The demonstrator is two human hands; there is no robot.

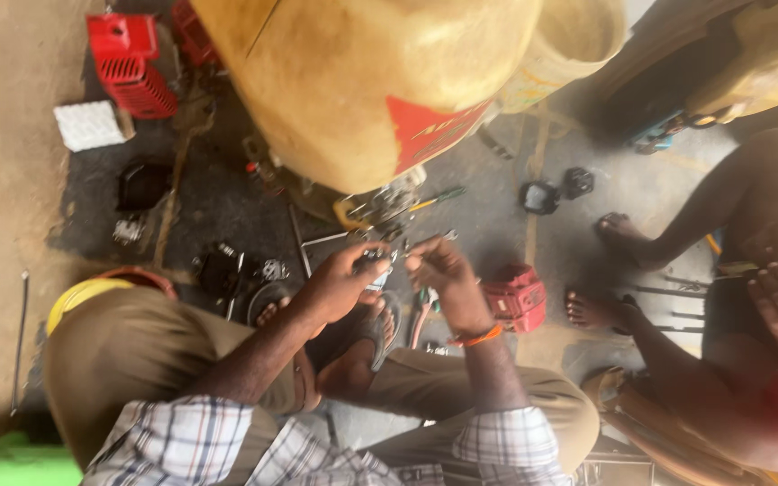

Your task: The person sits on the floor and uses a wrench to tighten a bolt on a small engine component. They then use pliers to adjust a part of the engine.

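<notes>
My left hand (339, 281) and my right hand (443, 274) meet over a small metal engine part (380, 261) held between them, just below a big yellow sprayer tank (362, 81) with a red label. The fingers of both hands curl around the part and a thin metal tool that pokes out to the right. An orange band circles my right wrist. My sandalled foot (353, 333) rests under the hands. Blur hides the part's details.
A red engine cover (515, 297) lies right of my hands, another red cover (132, 58) at top left beside a white pad (90, 124). Black parts and a screwdriver (438, 198) litter the floor. Another person's bare legs and hands (767, 288) sit at right.
</notes>
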